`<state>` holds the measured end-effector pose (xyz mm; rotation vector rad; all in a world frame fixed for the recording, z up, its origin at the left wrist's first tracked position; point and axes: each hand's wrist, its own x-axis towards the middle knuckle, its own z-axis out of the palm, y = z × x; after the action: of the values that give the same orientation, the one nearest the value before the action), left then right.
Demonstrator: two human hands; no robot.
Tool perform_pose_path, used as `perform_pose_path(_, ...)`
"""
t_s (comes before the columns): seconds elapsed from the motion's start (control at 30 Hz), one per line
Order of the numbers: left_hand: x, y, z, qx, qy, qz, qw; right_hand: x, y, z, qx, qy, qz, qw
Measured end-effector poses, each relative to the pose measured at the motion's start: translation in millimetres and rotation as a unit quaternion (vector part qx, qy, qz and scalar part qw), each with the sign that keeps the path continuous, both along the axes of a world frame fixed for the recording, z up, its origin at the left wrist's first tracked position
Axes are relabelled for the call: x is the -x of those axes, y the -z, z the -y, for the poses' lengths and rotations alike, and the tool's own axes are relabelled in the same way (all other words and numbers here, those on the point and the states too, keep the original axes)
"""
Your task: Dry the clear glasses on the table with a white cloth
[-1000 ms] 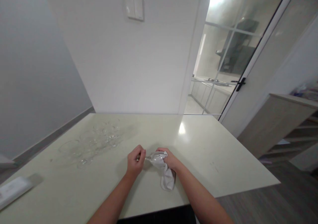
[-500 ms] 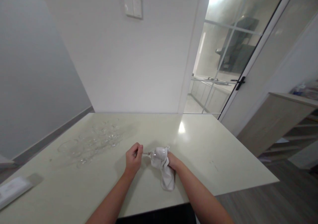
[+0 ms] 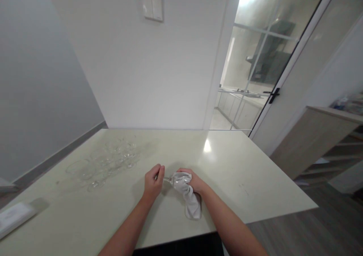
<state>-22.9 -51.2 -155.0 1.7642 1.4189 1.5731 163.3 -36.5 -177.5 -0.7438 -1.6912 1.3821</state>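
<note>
A stemmed wine glass (image 3: 178, 177) lies sideways between my hands above the table. My left hand (image 3: 154, 180) is closed around its stem end, the base mostly hidden in the fist. Over the bowl, my right hand (image 3: 193, 180) grips a pale cloth (image 3: 193, 205), wrapping it about the glass. One end of the cloth hangs down toward the tabletop. Part of the bowl shows through at the top of the folds; the right fingertips are hidden behind glass and cloth.
Several clear stemmed glasses (image 3: 110, 161) lie grouped on the left of the pale table (image 3: 227, 165). A white box-like object (image 3: 15, 218) is at the left edge. Behind stands a white wall (image 3: 141, 78); a glazed door (image 3: 255, 59) is at the right, near a wooden shelf (image 3: 317, 135).
My right hand has moved up and over the bowl, drawing the cloth around its outside. The left hand keeps its grip on the stem end, shifted only slightly.
</note>
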Motion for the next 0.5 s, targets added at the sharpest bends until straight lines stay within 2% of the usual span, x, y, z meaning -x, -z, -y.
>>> perform_pose_path(0.2,1.0,3.6,-2.4,0.016,0.018,0.028,0.999,1.0,-6.1,-3.8,-0.016,-0.018,0.006,1.000)
perform_pose_path(0.5,0.8,3.1,-3.6,0.011,0.010,0.026,1.000,-1.0,-12.1,-1.0,-0.032,0.038,0.002,0.999)
